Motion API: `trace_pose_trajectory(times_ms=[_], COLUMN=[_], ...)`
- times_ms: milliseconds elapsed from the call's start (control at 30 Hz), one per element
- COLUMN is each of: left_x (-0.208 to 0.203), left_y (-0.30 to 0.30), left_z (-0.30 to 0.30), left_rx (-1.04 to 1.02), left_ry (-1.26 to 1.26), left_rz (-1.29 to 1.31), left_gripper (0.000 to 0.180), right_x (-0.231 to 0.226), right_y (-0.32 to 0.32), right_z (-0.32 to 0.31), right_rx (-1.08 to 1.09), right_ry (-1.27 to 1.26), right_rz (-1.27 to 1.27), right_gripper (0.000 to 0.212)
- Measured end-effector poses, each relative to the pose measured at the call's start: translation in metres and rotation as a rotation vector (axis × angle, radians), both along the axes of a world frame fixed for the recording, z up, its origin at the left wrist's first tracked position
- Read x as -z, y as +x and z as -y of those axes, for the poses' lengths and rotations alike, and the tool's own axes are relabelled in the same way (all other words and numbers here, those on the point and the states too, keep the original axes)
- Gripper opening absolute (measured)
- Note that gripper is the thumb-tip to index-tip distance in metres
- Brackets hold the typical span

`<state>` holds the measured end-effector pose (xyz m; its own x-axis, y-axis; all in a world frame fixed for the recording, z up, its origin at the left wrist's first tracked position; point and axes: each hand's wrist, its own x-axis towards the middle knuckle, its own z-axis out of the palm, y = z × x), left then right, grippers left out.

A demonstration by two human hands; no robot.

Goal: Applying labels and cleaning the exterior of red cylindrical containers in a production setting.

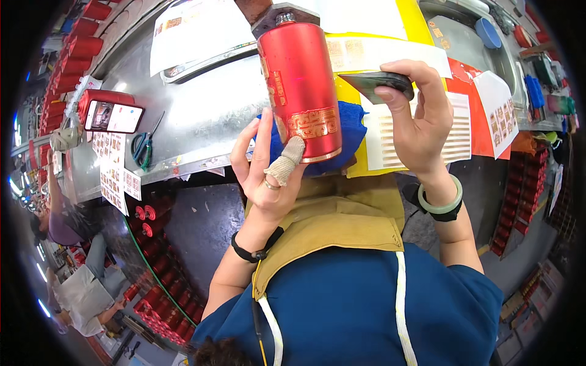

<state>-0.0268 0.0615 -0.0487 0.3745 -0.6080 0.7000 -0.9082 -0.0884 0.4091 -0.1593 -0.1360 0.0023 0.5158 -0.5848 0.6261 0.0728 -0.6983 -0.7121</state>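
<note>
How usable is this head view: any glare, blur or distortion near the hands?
Head view: strong fisheye bending toward a black rim; the steel table shows glare; the red bottle, left hand and right hand are sharp and evenly lit.

The bottle stands upright near the front edge of the workbench, on a cloth. The left hand touches the bottle's lower left side. The right hand is to the right of the bottle and grips a flat scraper, whose left end lies just beside the bottle. A sticker sheet lies on the bench behind the right hand. Scissors lie on the bench, well left of the bottle. A phone stands left of the scissors. Further bottles lie in a row below the bench edge.
</note>
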Motion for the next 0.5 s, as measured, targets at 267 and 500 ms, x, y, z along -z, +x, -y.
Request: trace_pose_trajectory(times_ms=[267, 500], left_x=[-0.001, -0.004], left_y=[0.005, 0.009], left_z=[0.002, 0.006], left_rx=[0.045, 0.016], left_ry=[0.026, 0.336], left_rz=[-0.152, -0.810], left_gripper=[0.067, 0.086], right_x=[0.011, 0.005], right_y=[-0.006, 0.021], right_z=[-0.032, 0.004], right_rx=[-0.276, 0.039], right_ry=[-0.298, -0.267], right_rz=[-0.117, -0.144], right_gripper=[0.030, 0.026])
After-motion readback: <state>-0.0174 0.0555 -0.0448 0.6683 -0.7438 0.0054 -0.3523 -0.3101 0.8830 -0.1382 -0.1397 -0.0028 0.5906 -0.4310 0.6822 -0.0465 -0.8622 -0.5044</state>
